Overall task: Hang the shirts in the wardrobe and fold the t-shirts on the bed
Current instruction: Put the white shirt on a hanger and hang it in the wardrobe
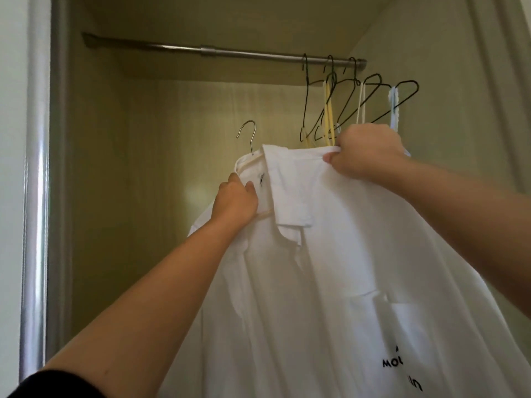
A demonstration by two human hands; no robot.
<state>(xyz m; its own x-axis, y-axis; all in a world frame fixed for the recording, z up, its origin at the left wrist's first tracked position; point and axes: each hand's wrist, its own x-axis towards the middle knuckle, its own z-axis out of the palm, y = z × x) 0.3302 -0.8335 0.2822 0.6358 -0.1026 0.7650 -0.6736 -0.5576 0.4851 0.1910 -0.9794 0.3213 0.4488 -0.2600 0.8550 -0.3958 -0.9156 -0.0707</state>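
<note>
A white collared shirt (330,268) with black lettering low on its front hangs from a pale hanger, held up inside the wardrobe. The hanger's metal hook (249,133) sticks up free, well below the rail (224,51). My left hand (237,201) grips the hanger's arm and the shirt's left shoulder. My right hand (369,152) pinches the shirt's right shoulder fabric at the top edge. Most of the hanger is hidden under the cloth.
Several bare wire and plastic hangers (344,104) crowd the right end of the rail, just behind my right hand. The wardrobe's metal door frame (36,196) stands at the left. The rail's left and middle stretch holds nothing.
</note>
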